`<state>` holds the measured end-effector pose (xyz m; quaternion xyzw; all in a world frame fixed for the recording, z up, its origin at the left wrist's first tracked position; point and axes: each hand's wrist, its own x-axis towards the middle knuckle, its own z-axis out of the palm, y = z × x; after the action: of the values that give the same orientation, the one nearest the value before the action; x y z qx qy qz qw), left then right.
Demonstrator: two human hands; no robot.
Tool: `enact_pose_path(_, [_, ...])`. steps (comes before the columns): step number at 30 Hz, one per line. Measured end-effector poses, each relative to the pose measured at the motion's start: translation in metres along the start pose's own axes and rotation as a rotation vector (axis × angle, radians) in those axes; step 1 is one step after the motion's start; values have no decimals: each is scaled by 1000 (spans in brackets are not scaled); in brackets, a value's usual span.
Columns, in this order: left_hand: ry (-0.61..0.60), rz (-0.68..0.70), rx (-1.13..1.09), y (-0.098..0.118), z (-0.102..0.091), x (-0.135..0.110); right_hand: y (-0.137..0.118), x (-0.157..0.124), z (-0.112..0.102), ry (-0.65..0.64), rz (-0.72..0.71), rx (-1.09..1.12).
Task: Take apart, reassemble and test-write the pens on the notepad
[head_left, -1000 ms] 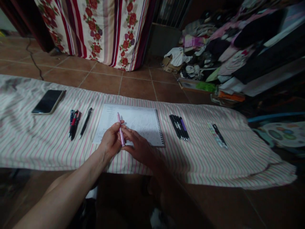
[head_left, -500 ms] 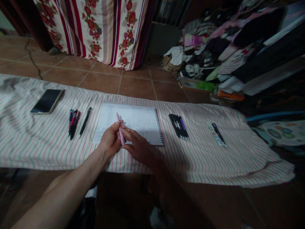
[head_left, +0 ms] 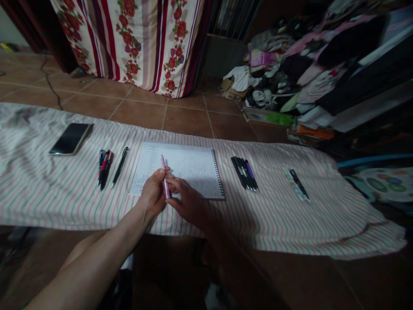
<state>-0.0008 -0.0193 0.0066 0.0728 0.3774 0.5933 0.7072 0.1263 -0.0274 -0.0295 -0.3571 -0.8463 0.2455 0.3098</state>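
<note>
Farthest left of the white, black-coiled paper notebook, a flat, dark-screened phone with a pale rim, lying aslant on a cloth-covered worktop, striped white, pink and grey-green. Nearer the notebook's left side, a tight bundle of blue, red and black pens. Just left of the notebook, a single slim black pen with a silvery tip, also lying aslant.

Above the notebook's near left part, the left hand, thumb and fingers closed on a slim, straight, pale pink pen. Over the notebook's left half, the same pale pink pen: tapered at the far end, blunt at the near one, light rosy along the visible barrel, leaning slightly left toward the tapered end, partly covered by the fingers, finer details too small to tell. Over the notebook's near edge, the right hand, in shadow, fingers bent toward the pen's lower half, seemingly touching; impossible to tell whether gripping.

Right of the notebook, a neat side-by-side row of black pens, with a purple-barrelled pen at the right end. Farthest right of the notebook, a narrow, pale, patterned packet with a dark strip.
</note>
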Motion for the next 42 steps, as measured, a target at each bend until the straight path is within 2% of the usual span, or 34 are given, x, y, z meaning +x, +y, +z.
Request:
enact_pose_path(5, [47, -47, -7, 3, 4, -1, -1, 2, -2, -31, -2, -14])
enact_pose_path(13, [42, -95, -30, 5, 6, -1, 0, 1, -6, -50, -1, 17])
enact_pose_path(19, [44, -94, -67, 7, 1, 1, 8, 0, -6, -55, -101, 1])
enact_pose_path(26, [11, -82, -53, 5, 4, -1, 11, 4, -2, 71, -70, -71])
enact_pose_path(29, [-72, -133, -45, 1, 6, -4, 8, 4, -6, 156, -21, -87])
enact_pose_path(36, [-241, -113, 7, -11, -4, -5, 3, 4, -18, 448, 6, 7])
enact_pose_path(39, [-266, -159, 30, -17, -4, -7, 2, 6, -18, 455, 51, 96])
enact_pose_path(42, [-242, -169, 16, -20, -1, -8, 1, 8, -17, 455, 103, 105])
